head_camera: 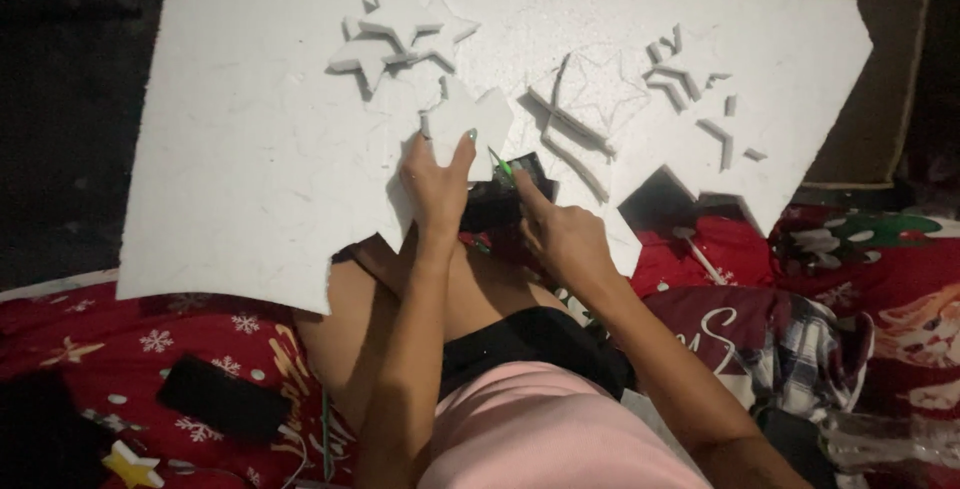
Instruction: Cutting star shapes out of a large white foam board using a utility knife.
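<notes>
While a big white foam sheet [250, 149] with a grainy, crumbly face rests across the lap, cut-out stars [400, 39] lie on it at 12 o'clock, their edges blocky. Left hand [437, 184] presses a foam star [470, 119] just above it, fingers spread and flat, gripping nothing. Right hand [560, 234], at 3 o'clock of the left, pinches a thin green cutter [500, 165], its tip at the star's lower edge. Below lies a red snowflake blanket [150, 339].

Pink top, black shorts, bare arms (green-painted fingernails on left hand [437, 184]).
</notes>
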